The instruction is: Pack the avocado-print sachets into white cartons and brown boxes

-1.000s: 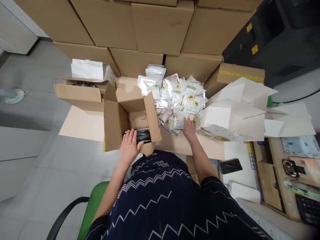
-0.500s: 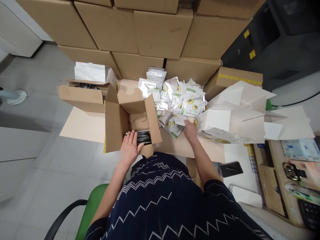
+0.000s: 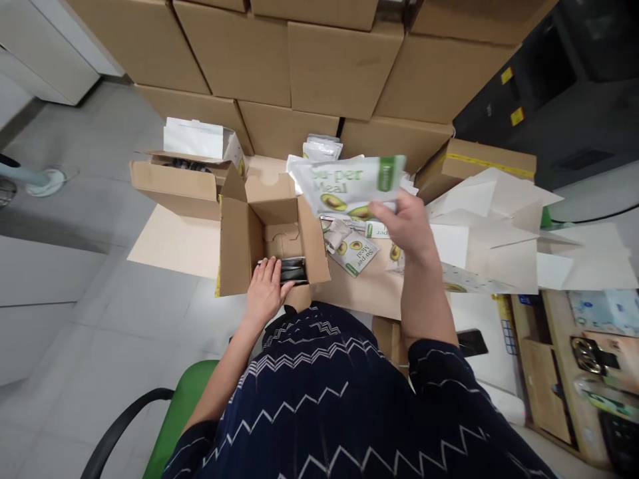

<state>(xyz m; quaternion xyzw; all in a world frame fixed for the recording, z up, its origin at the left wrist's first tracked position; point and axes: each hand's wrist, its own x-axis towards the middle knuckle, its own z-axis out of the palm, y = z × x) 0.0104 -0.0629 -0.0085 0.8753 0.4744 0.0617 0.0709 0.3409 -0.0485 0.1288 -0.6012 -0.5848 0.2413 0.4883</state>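
A white glossy pouch (image 3: 349, 185) is hanging in the air above the worktop (image 3: 362, 296), to the right of an open brown carton (image 3: 233, 246), and the right hand (image 3: 410, 223) is clamping its lower right corner, the thumb pressing on the printed face while the other fingers are hiding behind. It is looking light and thin-walled, probably giving softly around its contents and sliding a little under dry fingers, since the film is shining; a squeeze is unlikely to be harming it, though a hard pinch could be creasing it, so a side edge or corner is offering the surest hold. Its front is reading "Su·per Meal" in green, slightly blurred, above printed avocado halves, and a green label is sitting at the upper right, its small writing being too blurred to read. Below, a flat pouch (image 3: 357, 251) is lying askew, carrying the same name and avocados, while silver pouches (image 3: 322, 148) are lying farther back. The left hand (image 3: 267, 291) is resting well apart from the right, its fingers reaching over dark packets (image 3: 294, 269) inside the near end of the carton; whether it is gripping them I cannot tell. Farther out, white boxes (image 3: 499, 229) with open flaps are standing on the right, and plain brown cartons (image 3: 344, 70) are forming a wall behind
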